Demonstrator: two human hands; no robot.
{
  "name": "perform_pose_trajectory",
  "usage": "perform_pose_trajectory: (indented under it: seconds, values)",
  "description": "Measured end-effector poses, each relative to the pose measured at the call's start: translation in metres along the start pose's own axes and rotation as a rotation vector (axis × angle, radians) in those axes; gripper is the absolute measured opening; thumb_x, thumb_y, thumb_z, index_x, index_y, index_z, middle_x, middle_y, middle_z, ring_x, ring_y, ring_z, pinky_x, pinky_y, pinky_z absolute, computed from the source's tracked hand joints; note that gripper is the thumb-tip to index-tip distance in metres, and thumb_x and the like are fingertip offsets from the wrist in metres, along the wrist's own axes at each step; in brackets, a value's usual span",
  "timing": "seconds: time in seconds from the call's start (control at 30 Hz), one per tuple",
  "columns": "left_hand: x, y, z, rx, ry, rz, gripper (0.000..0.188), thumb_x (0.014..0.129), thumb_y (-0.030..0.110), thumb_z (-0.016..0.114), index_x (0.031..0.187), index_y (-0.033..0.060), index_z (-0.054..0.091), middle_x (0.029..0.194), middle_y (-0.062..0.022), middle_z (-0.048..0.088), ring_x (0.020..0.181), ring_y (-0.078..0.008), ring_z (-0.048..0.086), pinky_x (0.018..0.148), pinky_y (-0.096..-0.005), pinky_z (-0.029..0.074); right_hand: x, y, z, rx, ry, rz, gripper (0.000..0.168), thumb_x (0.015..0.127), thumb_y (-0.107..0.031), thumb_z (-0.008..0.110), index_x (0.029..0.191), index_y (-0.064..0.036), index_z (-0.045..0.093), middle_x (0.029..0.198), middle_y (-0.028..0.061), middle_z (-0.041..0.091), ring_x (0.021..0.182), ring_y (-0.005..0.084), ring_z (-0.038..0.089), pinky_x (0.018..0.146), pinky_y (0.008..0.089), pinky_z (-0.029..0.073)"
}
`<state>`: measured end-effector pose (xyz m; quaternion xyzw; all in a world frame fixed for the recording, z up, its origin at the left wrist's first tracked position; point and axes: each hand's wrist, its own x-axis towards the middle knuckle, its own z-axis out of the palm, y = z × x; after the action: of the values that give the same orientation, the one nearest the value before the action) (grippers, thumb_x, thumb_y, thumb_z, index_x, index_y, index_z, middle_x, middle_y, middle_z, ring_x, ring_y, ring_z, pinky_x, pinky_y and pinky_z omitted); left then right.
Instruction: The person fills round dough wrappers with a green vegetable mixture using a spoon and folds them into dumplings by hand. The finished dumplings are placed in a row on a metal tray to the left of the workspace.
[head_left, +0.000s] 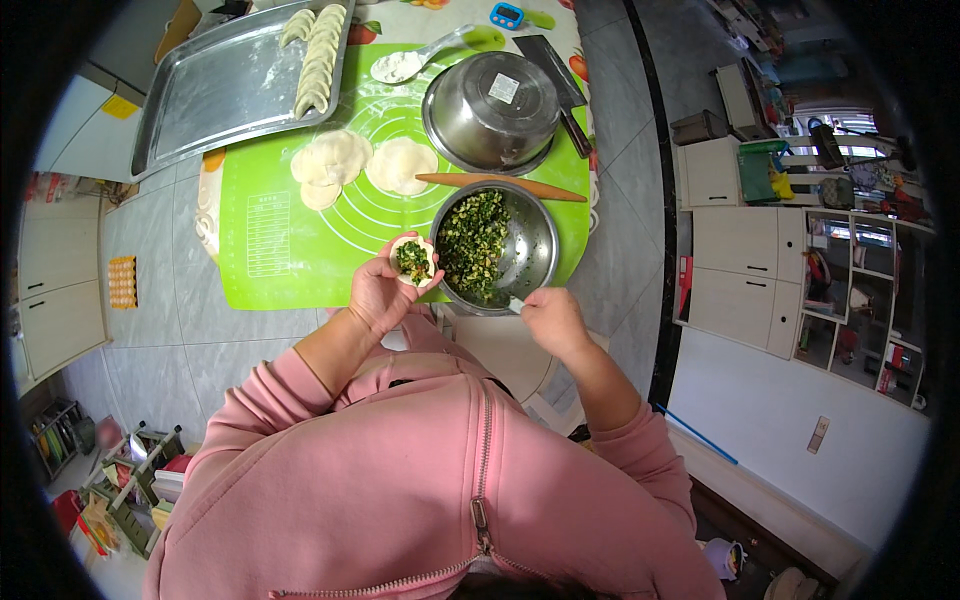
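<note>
Cupped in my left hand (380, 289) is a round dough wrapper (412, 262) with chopped green filling on it. My right hand (556, 321) grips the pale handle of a spoon (516, 304), whose other end is down in a steel mixing bowl (535, 232). Chopped greens with small pale bits (471, 244) fill the left side of that bowl. Beyond my left hand lie two piles of flat wrappers, a larger pile (330, 161) and a smaller pile (403, 166). A tapered wooden rolling pin (510, 184) lies behind the bowl, one tip at the smaller pile.
A metal tray (217, 90) at the far left holds rows of folded dumplings (319, 60). On the green silicone mat (337, 277) are an upturned steel bowl (491, 105) and a spoon of flour (399, 66). A cleaver (551, 75) lies at the right edge, below a blue timer (507, 16).
</note>
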<state>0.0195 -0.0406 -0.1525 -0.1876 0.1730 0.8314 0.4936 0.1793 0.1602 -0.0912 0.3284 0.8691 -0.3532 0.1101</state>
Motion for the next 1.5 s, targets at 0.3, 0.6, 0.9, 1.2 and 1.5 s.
perform_pose_trajectory:
  seconds: [0.3,0.6,0.9,1.2,1.5]
  values:
    - [-0.001,-0.002,0.000,0.022,0.002,0.004,0.056,0.063,0.004,0.043,0.119,0.0066,0.043,0.114,-0.0165,0.053,0.102,-0.0310,0.055,0.095,-0.0497,0.043,-0.005,0.002,0.007,0.697,0.056,0.324,0.014,0.080,-0.008,0.058,0.081,0.005,0.063,0.054,0.0031,0.054,0.042,0.0100,0.047,0.041,0.0242,0.034]
    - [-0.001,0.001,0.006,0.087,0.010,0.023,0.057,0.062,0.003,0.041,0.119,0.0054,0.044,0.113,-0.0174,0.054,0.100,-0.0316,0.056,0.094,-0.0484,0.045,-0.006,0.017,0.025,0.813,-0.013,0.293,0.015,0.081,-0.008,0.060,0.085,0.006,0.064,0.056,0.0030,0.054,0.042,0.0094,0.045,0.040,0.0244,0.033]
    - [0.007,-0.003,0.039,0.369,0.038,0.020,0.059,0.062,-0.001,0.037,0.120,-0.0026,0.042,0.112,-0.0191,0.054,0.102,-0.0319,0.057,0.094,-0.0428,0.047,-0.032,0.024,-0.011,0.953,0.088,0.133,0.018,0.083,-0.005,0.059,0.096,0.006,0.064,0.063,0.0015,0.056,0.046,0.0068,0.045,0.042,0.0212,0.033]
    - [0.030,-0.036,0.081,0.446,0.010,-0.171,0.054,0.064,-0.002,0.036,0.117,0.0021,0.048,0.110,-0.0128,0.055,0.103,-0.0263,0.056,0.094,-0.0444,0.046,-0.034,0.003,-0.031,-0.003,0.551,-0.624,0.017,0.076,-0.004,0.064,0.092,0.001,0.064,0.065,0.0102,0.058,0.055,0.0232,0.053,0.056,0.0339,0.043]
    - [0.060,-0.055,0.077,0.312,-0.010,-0.192,0.042,0.063,-0.004,0.036,0.102,-0.0043,0.051,0.101,-0.0169,0.057,0.096,-0.0309,0.056,0.091,-0.0439,0.047,-0.030,0.000,-0.014,-0.422,0.414,-0.887,0.020,0.075,-0.005,0.056,0.092,0.003,0.062,0.061,0.0042,0.048,0.060,0.0211,0.049,0.059,0.0335,0.042]
